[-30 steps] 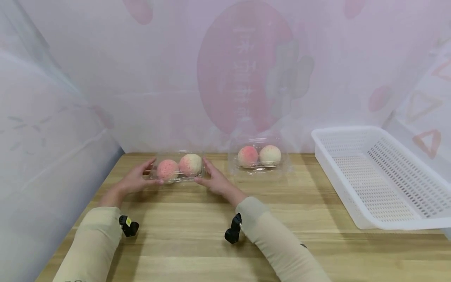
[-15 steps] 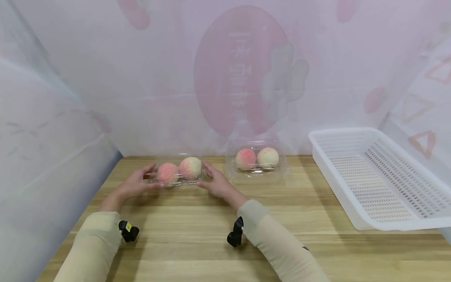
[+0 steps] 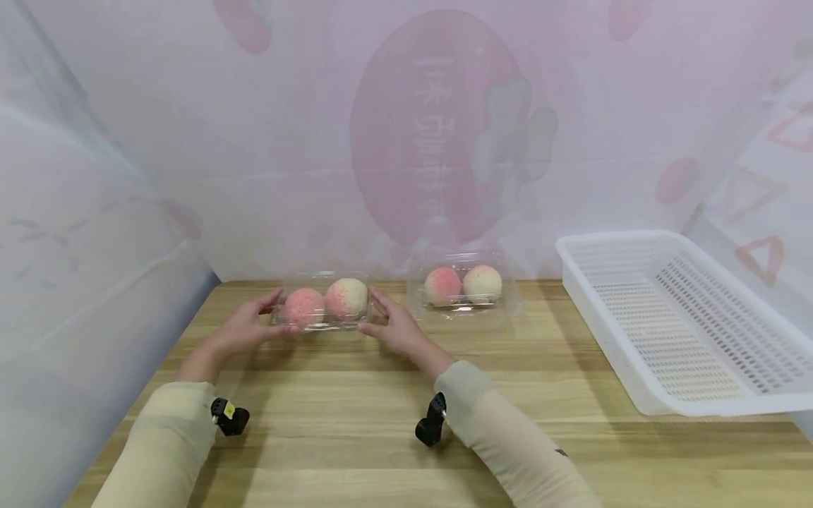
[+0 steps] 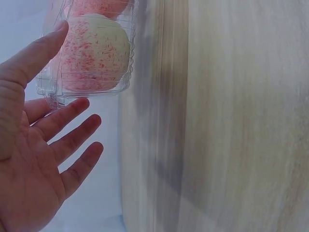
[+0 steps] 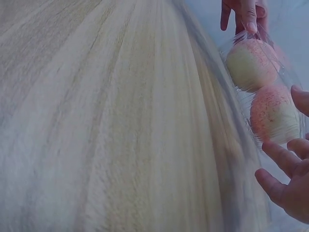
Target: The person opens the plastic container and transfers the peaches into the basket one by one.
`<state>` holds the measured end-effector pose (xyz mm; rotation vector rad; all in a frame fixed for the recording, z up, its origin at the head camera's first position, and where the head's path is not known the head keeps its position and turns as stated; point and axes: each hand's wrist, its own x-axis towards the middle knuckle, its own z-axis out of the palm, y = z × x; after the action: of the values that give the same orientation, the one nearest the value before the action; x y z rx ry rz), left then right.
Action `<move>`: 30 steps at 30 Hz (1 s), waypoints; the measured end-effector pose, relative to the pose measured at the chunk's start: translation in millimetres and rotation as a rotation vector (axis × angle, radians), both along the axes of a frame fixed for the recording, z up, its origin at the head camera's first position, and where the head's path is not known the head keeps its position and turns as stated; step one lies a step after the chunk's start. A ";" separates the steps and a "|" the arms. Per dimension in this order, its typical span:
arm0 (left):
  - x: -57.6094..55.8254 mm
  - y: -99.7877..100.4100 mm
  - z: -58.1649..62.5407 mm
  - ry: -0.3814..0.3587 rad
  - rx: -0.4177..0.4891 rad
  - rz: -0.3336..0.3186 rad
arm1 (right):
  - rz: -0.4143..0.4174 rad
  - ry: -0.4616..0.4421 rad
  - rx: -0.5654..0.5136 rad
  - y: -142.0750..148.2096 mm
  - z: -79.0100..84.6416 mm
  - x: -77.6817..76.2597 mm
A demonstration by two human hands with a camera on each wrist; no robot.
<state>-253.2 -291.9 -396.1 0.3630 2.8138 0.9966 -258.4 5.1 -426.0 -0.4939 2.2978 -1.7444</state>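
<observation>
In the head view a clear plastic box [image 3: 327,327] holds two round pink-and-cream balls [image 3: 346,299], which look like peaches or peach-shaped buns. My left hand [image 3: 244,324] pinches the box's left end between thumb and fingers. In the left wrist view the thumb [image 4: 46,46] lies over the box's corner, and the other fingers are spread. My right hand [image 3: 396,330] holds the opposite end, thumb at the near side and fingers at the far side. A second clear box [image 3: 466,314] with two similar balls stands to the right, untouched, near the back edge.
A white perforated plastic basket [image 3: 597,331] stands at the right side of the wooden table [image 3: 330,423]. Pale printed sheeting [image 3: 305,212] walls the table at the back and sides.
Both hands have shifted the gripped box slightly up and to the right since half a second ago. The second box and the basket stay where they were.
</observation>
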 end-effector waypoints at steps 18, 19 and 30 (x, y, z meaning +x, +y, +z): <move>15.6 1.3 14.7 0.018 -0.016 0.025 | 0.013 -0.016 -0.058 8.8 13.1 7.4; 16.9 0.8 16.4 0.023 -0.024 0.026 | 0.022 -0.006 -0.057 9.4 13.6 7.4; 17.1 19.4 32.2 0.073 0.005 -0.038 | 0.022 0.042 -0.051 39.3 28.8 8.3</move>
<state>-236.1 -272.5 -363.9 0.4613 2.8582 1.0020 -250.2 44.4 -397.1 -0.5680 2.2720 -1.8023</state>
